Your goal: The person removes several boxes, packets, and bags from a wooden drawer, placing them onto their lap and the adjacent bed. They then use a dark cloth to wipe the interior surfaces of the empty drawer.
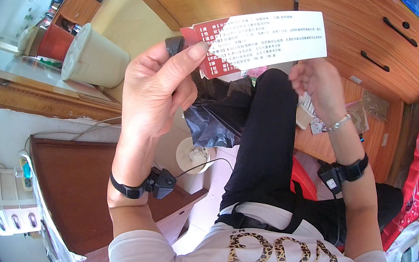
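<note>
My left hand pinches the red end of a flat red-and-white medicine carton between thumb and fingers. Its printed side faces me, and the flap at the left end looks raised. A black plastic bag hangs below the same hand, with a dark strip of it showing above the index finger. Just under the carton's right end is my right hand, blurred, its fingers loosely curled. I see nothing in it, though its palm is partly hidden. Both wrists wear black straps with small devices.
A white bucket with pale contents stands on the floor below the bag. Further left is a large lidded bin. Wooden drawers with black handles rise at the right. A brown board lies left of me. A cable runs from the left wrist device.
</note>
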Tool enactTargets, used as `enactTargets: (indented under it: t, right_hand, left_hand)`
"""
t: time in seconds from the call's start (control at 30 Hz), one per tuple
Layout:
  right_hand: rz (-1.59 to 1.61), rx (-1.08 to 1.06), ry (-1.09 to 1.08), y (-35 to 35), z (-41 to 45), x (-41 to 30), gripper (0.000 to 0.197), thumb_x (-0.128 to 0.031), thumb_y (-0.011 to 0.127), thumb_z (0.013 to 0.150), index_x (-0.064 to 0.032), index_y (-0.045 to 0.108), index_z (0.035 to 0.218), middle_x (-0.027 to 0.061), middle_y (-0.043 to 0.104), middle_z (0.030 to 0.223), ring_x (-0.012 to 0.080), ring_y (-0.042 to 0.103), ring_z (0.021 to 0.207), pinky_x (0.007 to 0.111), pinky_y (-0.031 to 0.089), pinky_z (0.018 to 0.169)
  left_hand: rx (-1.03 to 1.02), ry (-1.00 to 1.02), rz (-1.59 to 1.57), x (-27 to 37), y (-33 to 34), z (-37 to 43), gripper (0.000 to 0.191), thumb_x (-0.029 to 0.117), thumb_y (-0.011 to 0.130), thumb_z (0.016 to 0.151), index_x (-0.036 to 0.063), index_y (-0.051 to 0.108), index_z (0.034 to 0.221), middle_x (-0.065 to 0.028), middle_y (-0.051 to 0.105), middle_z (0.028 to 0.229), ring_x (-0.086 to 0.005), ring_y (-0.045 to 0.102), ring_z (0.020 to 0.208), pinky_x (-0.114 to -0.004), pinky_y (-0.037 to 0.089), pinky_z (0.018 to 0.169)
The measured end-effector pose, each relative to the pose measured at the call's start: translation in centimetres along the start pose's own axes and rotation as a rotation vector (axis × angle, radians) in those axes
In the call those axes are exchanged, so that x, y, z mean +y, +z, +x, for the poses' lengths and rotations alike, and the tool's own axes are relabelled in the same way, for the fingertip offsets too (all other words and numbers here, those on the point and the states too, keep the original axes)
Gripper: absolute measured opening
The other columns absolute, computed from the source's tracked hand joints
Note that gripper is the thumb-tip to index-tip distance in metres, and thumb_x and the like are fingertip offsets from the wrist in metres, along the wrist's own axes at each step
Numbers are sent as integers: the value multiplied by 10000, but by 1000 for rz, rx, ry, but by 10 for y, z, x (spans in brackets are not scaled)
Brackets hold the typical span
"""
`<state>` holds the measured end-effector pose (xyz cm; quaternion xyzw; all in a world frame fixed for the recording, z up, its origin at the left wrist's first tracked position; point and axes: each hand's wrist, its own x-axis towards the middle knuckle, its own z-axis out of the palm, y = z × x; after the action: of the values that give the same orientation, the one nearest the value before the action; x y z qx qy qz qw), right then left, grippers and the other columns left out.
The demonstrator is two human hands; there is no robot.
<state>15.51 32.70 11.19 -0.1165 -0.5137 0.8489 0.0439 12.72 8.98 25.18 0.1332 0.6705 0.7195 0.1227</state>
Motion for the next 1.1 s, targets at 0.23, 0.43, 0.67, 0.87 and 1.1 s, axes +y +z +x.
enactTargets:
  t: [0.23, 0.43, 0.67, 0.87, 1.1]
  right_hand:
    - [-808, -154, -308, 24, 34, 75, 273, -254, 540, 893, 5, 617, 858, 120, 637, 716, 205, 604, 608, 298, 474, 564]
    - [-1164, -128, -636, 30, 29, 88, 205, -236, 633, 806, -51, 650, 892, 121, 646, 798, 285, 629, 714, 358, 497, 629]
    - [-1194, -61, -775, 27, 26, 91, 158, -207, 649, 786, -58, 644, 837, 84, 642, 766, 259, 626, 681, 341, 498, 595]
    - [-1156, -20, -753, 27, 27, 92, 155, -203, 657, 780, -55, 646, 825, 87, 642, 752, 258, 625, 670, 341, 495, 576]
    - [-1128, 1, -742, 26, 29, 92, 129, -165, 670, 775, -40, 656, 805, 88, 662, 787, 252, 637, 691, 315, 498, 596]
  left_hand:
    - [23, 18, 30, -3, -1, 2, 141, 129, 588, 874, -11, 608, 875, -2, 506, 526, -37, 286, 302, -208, 247, 322]
    - [106, 9, 65, -2, 0, 3, 132, 123, 588, 874, -6, 604, 857, 5, 483, 496, -41, 278, 295, -210, 246, 322]
    - [92, 4, 69, -7, -2, 8, 143, 131, 584, 879, -10, 606, 878, 6, 477, 491, -38, 274, 297, -205, 249, 327]
    - [73, 12, 45, -12, -3, 12, 146, 126, 578, 880, -15, 603, 909, -9, 517, 548, -32, 268, 305, -205, 249, 332]
    - [83, 24, 37, -20, -5, 16, 158, 117, 559, 886, -23, 593, 950, -34, 562, 613, -29, 274, 304, -202, 250, 328]
